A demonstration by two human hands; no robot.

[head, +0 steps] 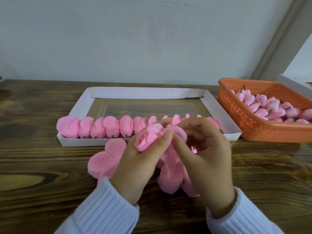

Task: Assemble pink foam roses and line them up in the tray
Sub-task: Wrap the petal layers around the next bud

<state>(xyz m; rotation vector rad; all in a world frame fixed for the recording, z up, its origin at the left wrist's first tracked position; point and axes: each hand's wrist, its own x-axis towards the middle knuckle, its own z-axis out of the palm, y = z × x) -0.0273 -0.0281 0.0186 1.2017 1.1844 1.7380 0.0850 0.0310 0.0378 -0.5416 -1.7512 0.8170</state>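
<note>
Item: part-built pink foam rose (148, 137), held above the near middle of the wooden surface (42, 157), just in front of the tray's near wall. Left hand (135, 166): fingers (160, 142) curled round the rose from below and the side, the bloom's rolled centre facing up and left. Right hand (206, 162): fingers (190, 121) bent inward, tips meeting the rose at its right side and pinching an outer petal there; both hands have hold of it. Pink petal layers (170, 176) hang down from under the two hands toward the surface; whether these are joined to the rose cannot be told. Loose petal pieces (104, 161): flat, rounded lobes lying on the surface beside the left hand, partly covered by it. Tray (146, 92): shallow white cardboard, lying flat in the middle of the surface, its floor dark. Row of finished roses (94, 127): lined along the tray's near wall, side by side and touching, running from the left corner to the right; the right part of the row is hidden behind the hands. Basket (236, 112): orange perforated plastic, just beside the tray's right end, tilted in the view. Buds (270, 108): pale pink, heaped inside the basket, some with dark stems showing. Sleeves (108, 208): light ribbed knit, reaching to both wrists. Wall (118, 39): pale, plain, behind the surface.
</note>
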